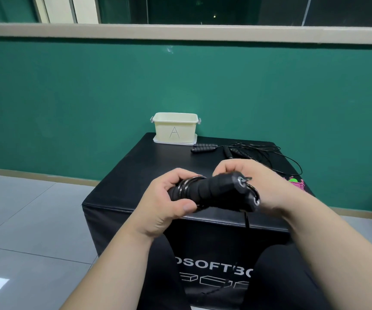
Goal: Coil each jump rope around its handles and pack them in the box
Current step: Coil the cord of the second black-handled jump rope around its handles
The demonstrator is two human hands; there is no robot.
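Over the near edge of a black padded cube with white lettering on its front (135, 198), both hands clamp one pair of black foam jump-rope handles (216, 189) held side by side. The left hand (169, 204) grips their left end, with its thumb under turns of thin glossy black cord (188, 186) wound round them. The right hand (268, 186) curls round the capped ends, and a short cord tail (246, 220) hangs below.

At the cube's right edge, partly behind the right hand, lies a pink and green rope bundle (297, 182). Farther back, near the far edge, a second black jump rope (203, 148) lies uncoiled, its loose cord (270, 157) sprawling toward the far right corner. At the far left corner stands a cream plastic box marked "A" (175, 128), open, on a white lid (158, 140).

A grey tiled floor (23, 209) surrounds the cube, and behind it rises a green wall (68, 97) under a pale window sill (180, 31).
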